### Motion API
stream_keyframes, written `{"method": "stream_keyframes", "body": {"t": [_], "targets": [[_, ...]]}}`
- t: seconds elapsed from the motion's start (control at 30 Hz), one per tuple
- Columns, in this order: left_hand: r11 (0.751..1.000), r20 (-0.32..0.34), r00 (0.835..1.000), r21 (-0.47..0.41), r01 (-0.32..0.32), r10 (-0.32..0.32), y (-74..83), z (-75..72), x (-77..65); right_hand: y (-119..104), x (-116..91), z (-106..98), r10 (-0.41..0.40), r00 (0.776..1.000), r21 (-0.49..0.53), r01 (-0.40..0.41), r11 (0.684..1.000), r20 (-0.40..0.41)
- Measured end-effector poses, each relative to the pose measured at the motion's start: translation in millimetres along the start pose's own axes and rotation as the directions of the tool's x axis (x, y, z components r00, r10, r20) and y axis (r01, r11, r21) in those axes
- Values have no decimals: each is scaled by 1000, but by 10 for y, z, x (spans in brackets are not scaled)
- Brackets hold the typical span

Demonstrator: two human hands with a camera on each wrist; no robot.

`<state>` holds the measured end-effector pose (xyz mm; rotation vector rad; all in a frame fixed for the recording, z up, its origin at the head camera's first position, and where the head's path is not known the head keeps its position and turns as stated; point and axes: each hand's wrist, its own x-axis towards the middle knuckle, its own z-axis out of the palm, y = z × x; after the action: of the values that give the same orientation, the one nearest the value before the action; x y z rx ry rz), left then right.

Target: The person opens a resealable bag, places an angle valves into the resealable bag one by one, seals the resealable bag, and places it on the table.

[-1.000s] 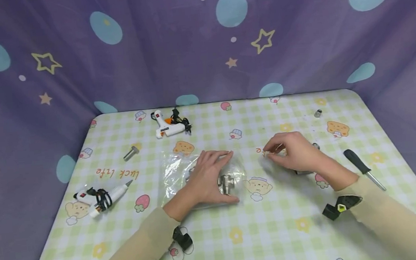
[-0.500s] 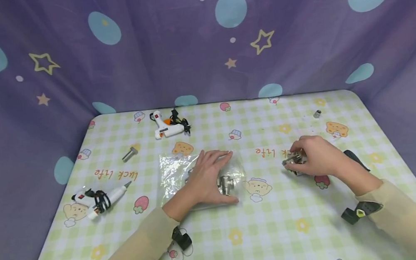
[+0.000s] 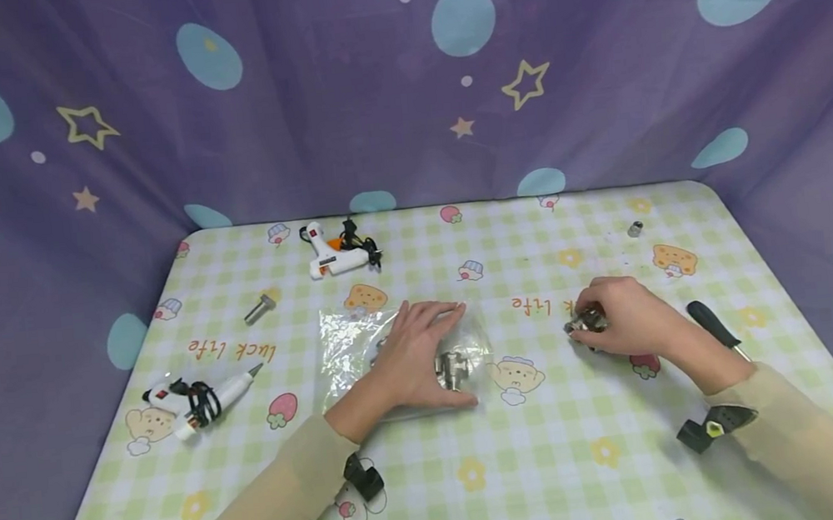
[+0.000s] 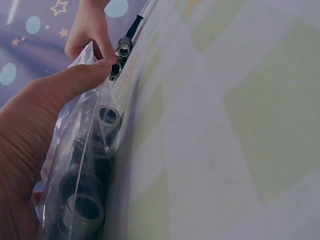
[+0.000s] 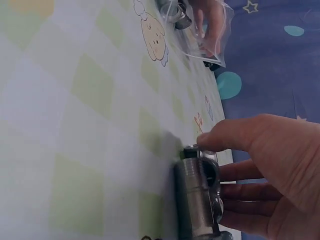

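My left hand [image 3: 412, 357] rests over a clear plastic bag [image 3: 342, 342], fingers spread toward its far side and thumb toward its right edge. Metal threaded pipe fittings [image 4: 82, 210] lie inside the bag; in the head view the hand covers part of them. To the right, my right hand [image 3: 621, 316] grips metal pipe fittings [image 3: 586, 321] low over the table. In the right wrist view its thumb presses the end of a fitting beside a long cylindrical fitting [image 5: 196, 187], with the other fingers behind.
A screwdriver [image 3: 708, 320] lies right of my right hand, partly under the forearm. A small metal fitting [image 3: 635, 229] is farther back. On the left are a bolt-like metal piece [image 3: 260, 308] and a white glue gun [image 3: 229, 391]; another glue gun [image 3: 341, 260] lies at the back.
My right hand has moved right from above the table's printed lettering to the metal fittings and closed its fingers on them. The left hand and bag stay put.
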<state>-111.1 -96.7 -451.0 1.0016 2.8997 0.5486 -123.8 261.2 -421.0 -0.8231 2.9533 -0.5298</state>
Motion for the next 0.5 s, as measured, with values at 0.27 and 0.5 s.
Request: {"method": "stream_keyframes", "body": {"t": [0.27, 0.5], "targets": [[1000, 9, 1000, 1, -1, 1, 6, -16, -1, -82, 110, 30, -42, 996, 30, 44, 999, -73], [1000, 14, 1000, 4, 2, -2, 12, -28, -1, -254, 252, 69, -101, 980, 177, 132, 975, -173]]}}
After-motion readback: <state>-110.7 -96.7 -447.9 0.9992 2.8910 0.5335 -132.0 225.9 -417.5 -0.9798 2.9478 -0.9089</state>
